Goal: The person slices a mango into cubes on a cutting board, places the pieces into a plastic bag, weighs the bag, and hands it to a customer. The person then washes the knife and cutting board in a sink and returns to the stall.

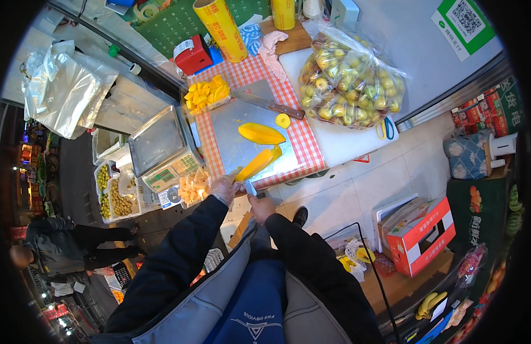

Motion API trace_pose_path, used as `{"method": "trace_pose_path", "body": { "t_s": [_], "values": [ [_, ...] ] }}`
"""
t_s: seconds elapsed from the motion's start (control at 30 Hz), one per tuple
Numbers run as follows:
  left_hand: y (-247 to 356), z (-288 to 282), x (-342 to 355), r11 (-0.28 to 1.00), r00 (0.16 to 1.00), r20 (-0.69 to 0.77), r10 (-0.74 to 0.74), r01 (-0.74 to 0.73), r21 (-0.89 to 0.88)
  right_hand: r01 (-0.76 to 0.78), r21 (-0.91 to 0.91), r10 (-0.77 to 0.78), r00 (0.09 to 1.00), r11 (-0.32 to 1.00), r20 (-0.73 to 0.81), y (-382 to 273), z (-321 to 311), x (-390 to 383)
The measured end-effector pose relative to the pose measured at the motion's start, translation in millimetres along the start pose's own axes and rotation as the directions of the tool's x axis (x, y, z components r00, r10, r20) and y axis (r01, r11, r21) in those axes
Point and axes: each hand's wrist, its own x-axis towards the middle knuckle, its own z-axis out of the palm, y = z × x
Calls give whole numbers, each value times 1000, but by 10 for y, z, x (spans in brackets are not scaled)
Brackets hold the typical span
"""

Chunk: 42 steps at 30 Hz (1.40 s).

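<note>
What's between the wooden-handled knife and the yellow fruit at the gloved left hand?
In the head view, another long yellow fruit piece lies between them, with a small round yellow piece nearer the knife handle.

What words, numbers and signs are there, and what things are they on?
I won't copy the wording, but print shows on these:
Green-and-white sign: a square code and characters.
Tall yellow roll: red characters.
Red-and-white carton: a line of characters.
Blue garment: pale letters and a triangle emblem, upside down.
Scale: keypad marks, too small to read.
</note>
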Motion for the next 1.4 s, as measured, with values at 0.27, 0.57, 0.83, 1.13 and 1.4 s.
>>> {"method": "trace_pose_path", "body": {
  "t_s": [0.27,0.57,0.83,1.13,1.4],
  "values": [
    [647,-430,298,958,975,-59,215,-199,208,-28,-130,22,999,991,-47,127,95,102],
    [560,-158,534,979,987,-39,154,-158,-131,91,-42,-92,996,995,-18,5,69,-68],
    [207,156,408,898,880,-409,241,-362,-249,147,-58,-148,989,987,-12,-98,159,-73],
    [188,131,398,750,913,-405,-47,-236,-617,94,-57,-92,995,994,29,-174,341,99],
    [-97,-751,288,-622,992,126,-6,95,-777,418,-96,-417,908,903,31,-468,12,-119]
  ]
}}
